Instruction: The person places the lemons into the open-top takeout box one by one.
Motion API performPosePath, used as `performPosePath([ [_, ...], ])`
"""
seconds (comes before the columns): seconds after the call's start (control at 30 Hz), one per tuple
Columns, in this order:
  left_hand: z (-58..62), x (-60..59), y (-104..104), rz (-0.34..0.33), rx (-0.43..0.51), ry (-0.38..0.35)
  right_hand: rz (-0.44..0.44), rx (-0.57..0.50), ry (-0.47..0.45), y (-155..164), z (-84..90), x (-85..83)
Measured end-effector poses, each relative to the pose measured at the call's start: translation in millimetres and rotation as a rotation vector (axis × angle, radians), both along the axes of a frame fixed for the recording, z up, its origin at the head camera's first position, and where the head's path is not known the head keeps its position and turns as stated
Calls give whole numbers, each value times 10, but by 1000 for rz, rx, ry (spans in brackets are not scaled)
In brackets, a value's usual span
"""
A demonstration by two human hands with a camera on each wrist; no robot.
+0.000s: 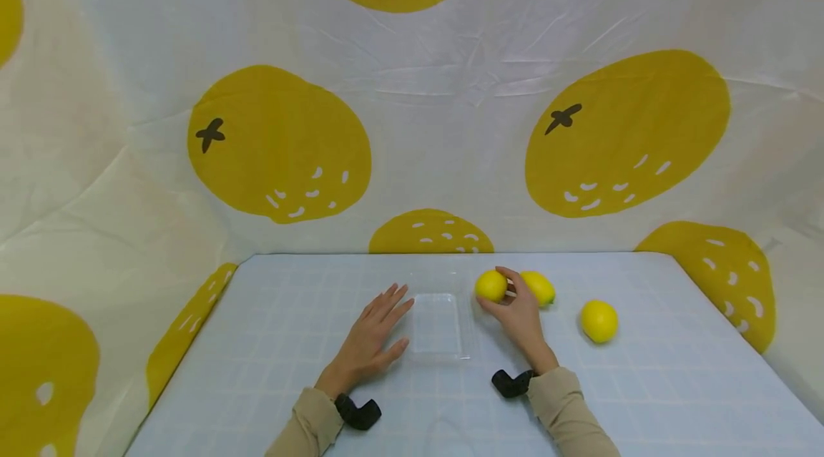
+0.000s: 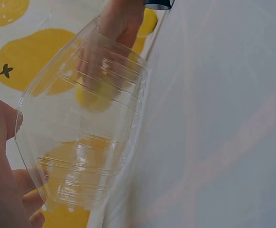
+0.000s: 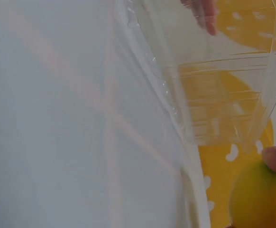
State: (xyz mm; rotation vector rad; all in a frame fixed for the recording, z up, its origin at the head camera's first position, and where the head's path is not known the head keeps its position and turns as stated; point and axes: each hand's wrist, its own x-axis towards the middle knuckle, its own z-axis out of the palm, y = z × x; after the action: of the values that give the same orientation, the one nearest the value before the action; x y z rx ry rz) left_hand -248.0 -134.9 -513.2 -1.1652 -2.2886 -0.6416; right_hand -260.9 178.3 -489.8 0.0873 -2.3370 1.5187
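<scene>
A clear plastic container (image 1: 436, 328) stands on the table between the two hands. My left hand (image 1: 370, 342) is at its left side with straight, spread fingers; in the left wrist view, the thumb and fingertips touch the rim of the clear container (image 2: 29, 156). Just right of the container, my right hand (image 1: 526, 320) pinches a yellow lemon (image 1: 491, 286) between thumb and fingers. The right wrist view shows this lemon (image 3: 257, 197) under the thumb, beside the container's wall (image 3: 218, 99). A second lemon (image 1: 539, 289) lies behind the right hand, partly covered by it.
Farther right on the table, a third lemon (image 1: 599, 321) rests by itself. A pale checked cloth (image 1: 290, 321) covers the table. Behind it hangs a white curtain (image 1: 450, 121) printed with large yellow fruit. Each wrist carries a black camera mount (image 1: 357, 413).
</scene>
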Motion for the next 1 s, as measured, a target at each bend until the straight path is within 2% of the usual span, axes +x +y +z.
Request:
performPosePath([
  [0.17,5,12,-2,10,-15,-22,-6,28,78,0,131,7],
  [0.27,9,15,-2,10,-18,-22,-15,34,94,-15,245,27],
  [0.63,-1,11,-12,15,-19,-21,45,-5,96,-265,587,46],
  [0.87,-3,13,-2,10,-7,0,134,-72,127,-573,630,36],
  [1.0,7,22,-5,7,-3,8,147,-64,93,-755,582,8],
])
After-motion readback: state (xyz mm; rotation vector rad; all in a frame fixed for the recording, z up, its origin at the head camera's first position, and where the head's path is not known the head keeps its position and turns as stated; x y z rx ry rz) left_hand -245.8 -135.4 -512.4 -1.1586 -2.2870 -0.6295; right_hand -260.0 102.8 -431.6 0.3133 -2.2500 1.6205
